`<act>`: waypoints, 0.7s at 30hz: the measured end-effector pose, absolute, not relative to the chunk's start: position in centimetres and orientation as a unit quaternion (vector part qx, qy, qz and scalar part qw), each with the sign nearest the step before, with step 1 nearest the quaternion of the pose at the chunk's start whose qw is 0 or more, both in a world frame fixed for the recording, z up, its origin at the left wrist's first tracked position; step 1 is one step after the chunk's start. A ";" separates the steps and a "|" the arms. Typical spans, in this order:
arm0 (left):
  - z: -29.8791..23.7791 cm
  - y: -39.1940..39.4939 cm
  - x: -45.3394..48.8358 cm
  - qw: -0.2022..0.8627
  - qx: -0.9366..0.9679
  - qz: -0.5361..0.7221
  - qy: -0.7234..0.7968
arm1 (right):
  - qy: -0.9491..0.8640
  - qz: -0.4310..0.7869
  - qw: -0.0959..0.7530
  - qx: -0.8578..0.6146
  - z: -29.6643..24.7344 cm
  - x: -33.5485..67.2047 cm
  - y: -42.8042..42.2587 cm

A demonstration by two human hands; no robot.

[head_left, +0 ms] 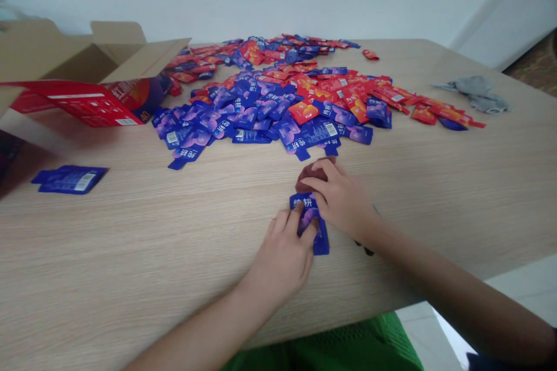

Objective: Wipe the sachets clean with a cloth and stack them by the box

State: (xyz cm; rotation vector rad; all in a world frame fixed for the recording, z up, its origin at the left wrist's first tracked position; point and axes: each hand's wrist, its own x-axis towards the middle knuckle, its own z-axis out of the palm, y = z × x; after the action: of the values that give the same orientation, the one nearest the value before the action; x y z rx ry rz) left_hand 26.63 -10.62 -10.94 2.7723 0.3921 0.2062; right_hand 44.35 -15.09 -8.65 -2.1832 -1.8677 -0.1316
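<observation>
A flat blue packet (pixel 322 241) with purple print and white lettering lies on the table in front of me. My left hand (pixel 287 243) rests on it, fingers bent and fingertips pressing it down. At the packet's far end, my right hand (pixel 342 194) grips a crumpled reddish-brown cloth (pixel 310 176) with thumb and fingers. The cloth touches or nearly touches the packet's top edge. Under my right wrist, a dark thin object (pixel 364 248) shows only in part, and I cannot make out what it is.
A large heap of blue packets (pixel 256 107) and red packets (pixel 343 89) spreads beyond my hands. An open cardboard box (pixel 87 101) stands at the left. Near it lie loose blue packets (pixel 69 178). A grey cloth or glove (pixel 481 94) sits at the far right.
</observation>
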 end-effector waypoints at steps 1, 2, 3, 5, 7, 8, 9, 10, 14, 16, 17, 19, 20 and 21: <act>-10.8 -10.9 26.8 0.154 0.976 0.064 0.144 | -0.644 -0.035 0.129 -0.754 -8.8 44.1 -15.0; -10.7 -11.2 26.9 0.140 0.977 0.055 0.151 | -0.640 -0.025 0.125 -0.758 -9.0 44.0 -14.9; -10.5 -11.5 27.1 0.127 0.978 0.048 0.159 | -0.636 -0.016 0.121 -0.762 -9.1 44.0 -14.8; -10.0 -11.5 27.4 0.112 0.979 0.041 0.168 | -0.627 0.003 0.129 -0.769 -9.1 44.5 -14.6; -9.6 -10.6 27.6 0.101 0.980 0.049 0.161 | -0.623 0.023 0.159 -0.766 -8.7 45.3 -14.7; -9.5 -9.9 27.5 0.094 0.982 0.056 0.153 | -0.618 0.031 0.181 -0.765 -8.4 45.7 -14.9; -9.5 -9.0 27.4 0.082 0.985 0.063 0.140 | -0.610 0.038 0.203 -0.765 -8.0 46.1 -15.1; -9.6 -8.1 27.3 0.068 0.988 0.068 0.123 | -0.599 0.043 0.224 -0.768 -7.7 46.4 -15.5; -11.2 -6.0 26.4 0.024 0.995 0.036 0.088 | -0.558 0.051 0.264 -0.785 -6.9 47.8 -17.6; -11.9 -6.4 26.0 -0.003 0.991 0.036 0.130 | -0.542 0.049 0.267 -0.795 -6.7 48.3 -18.5; -12.1 -6.9 25.9 -0.014 0.987 0.040 0.156 | -0.536 0.047 0.268 -0.800 -6.7 48.4 -18.8; -12.0 -8.2 25.5 -0.022 0.979 0.046 0.200 | -0.529 0.044 0.270 -0.803 -6.4 48.1 -19.0; -11.8 -8.9 25.4 -0.020 0.976 0.045 0.213 | -0.530 0.043 0.272 -0.802 -6.3 47.6 -18.9; -11.6 -9.4 25.2 -0.014 0.974 0.043 0.222 | -0.533 0.041 0.274 -0.800 -6.2 46.9 -18.6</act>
State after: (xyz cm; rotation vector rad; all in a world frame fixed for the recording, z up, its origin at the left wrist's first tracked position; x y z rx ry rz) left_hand 25.16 -9.45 -11.60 3.0871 0.7021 0.1376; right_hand 46.90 -18.61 -6.24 -2.1513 -1.4332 0.1109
